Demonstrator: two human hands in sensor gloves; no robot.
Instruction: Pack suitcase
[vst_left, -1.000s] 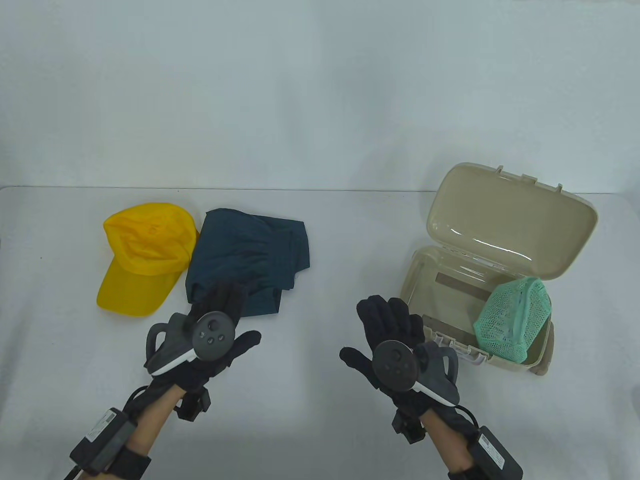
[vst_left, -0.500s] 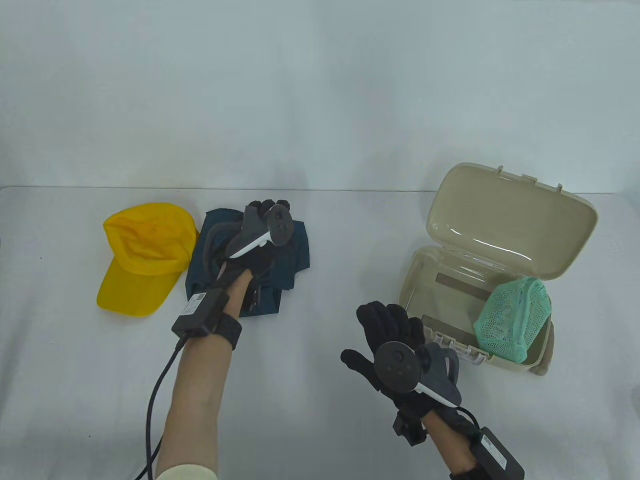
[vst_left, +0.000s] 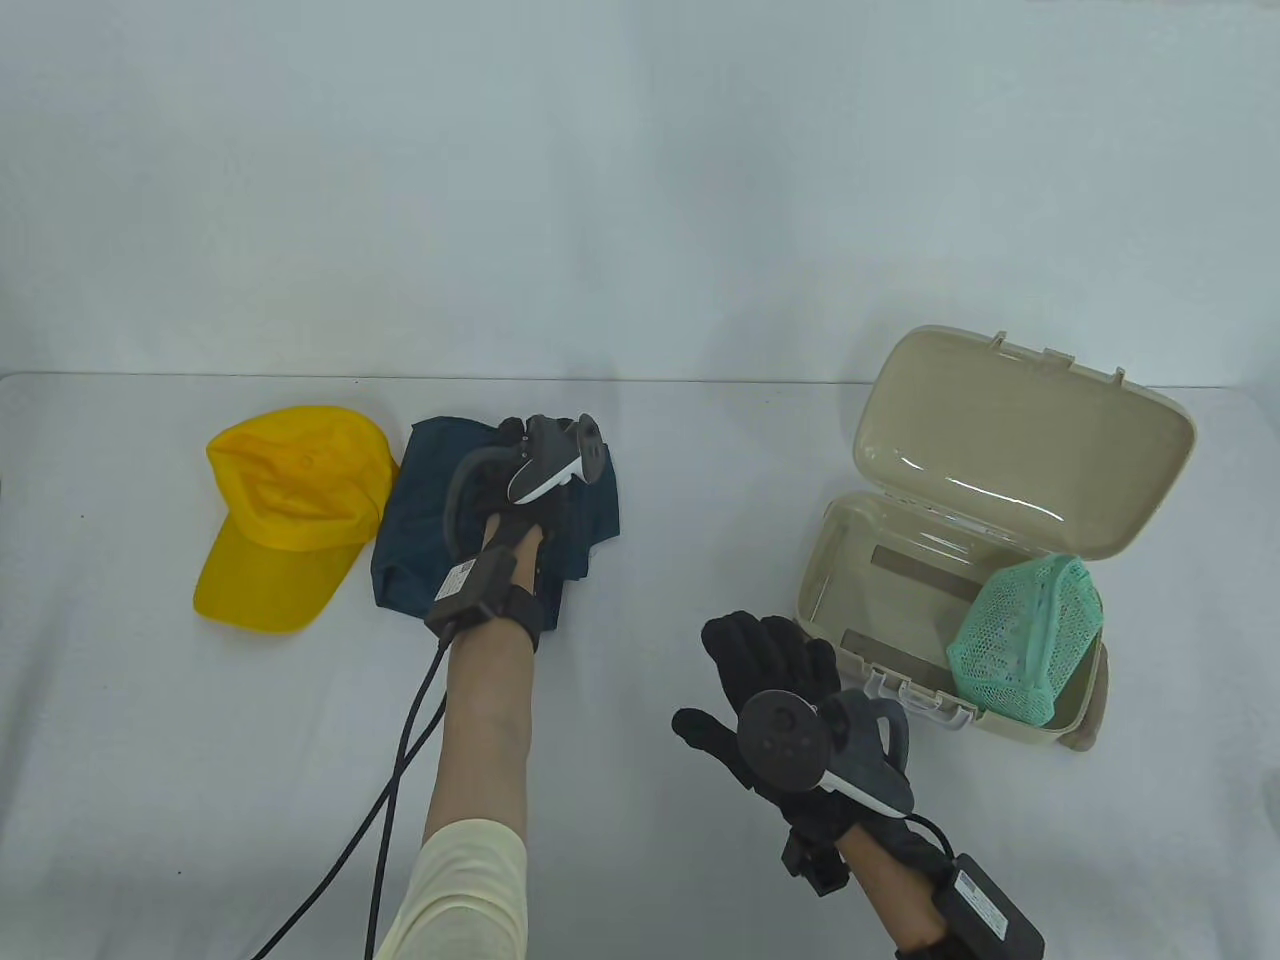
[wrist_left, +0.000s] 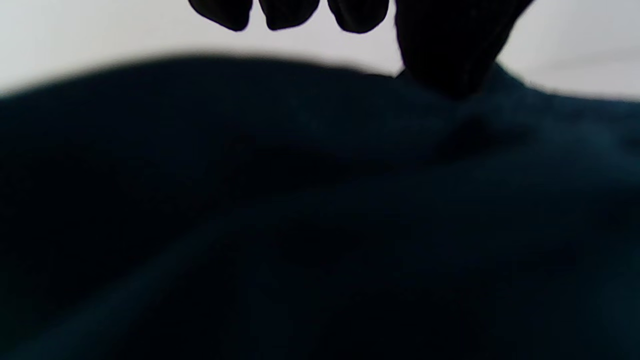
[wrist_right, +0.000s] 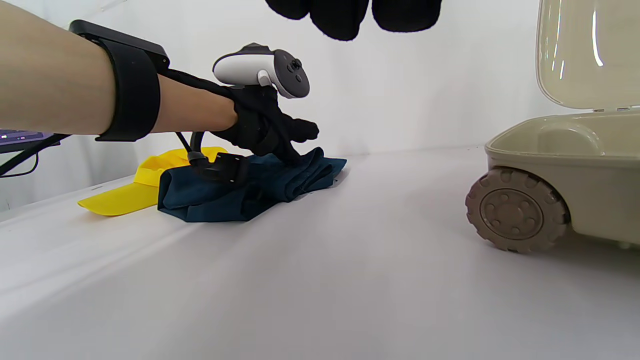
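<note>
i've got the suitcase (vst_left: 905, 585) open, lid up, with the green mesh bag (vst_left: 1028, 640) already sitting in its near right corner, partly riding up over the rim; i count that as one item packed. the rest of the shell looks bare to me apart from two flat strips on the floor. well to the left of the suitcase lie the folded dark blue garment (vst_left: 420, 530) and, touching its far side from the suitcase, the yellow cap (vst_left: 280, 520); neither is in yet, so i judge the task at roughly a third done

my left hand (vst_left: 520, 470) is down on the garment's far edge, thumb pressing into the cloth in the left wrist view; the fingertips (wrist_left: 287, 12) hang above the fold, and i cannot tell whether they have closed round the fabric yet. my right hand (vst_left: 765, 665) hovers just beside the suitcase's front left corner, fingers spread and relaxed, carrying nothing

left to do, as i read it: carry the garment across and lay it in the bare half, then the cap, then bring the lid down
</note>
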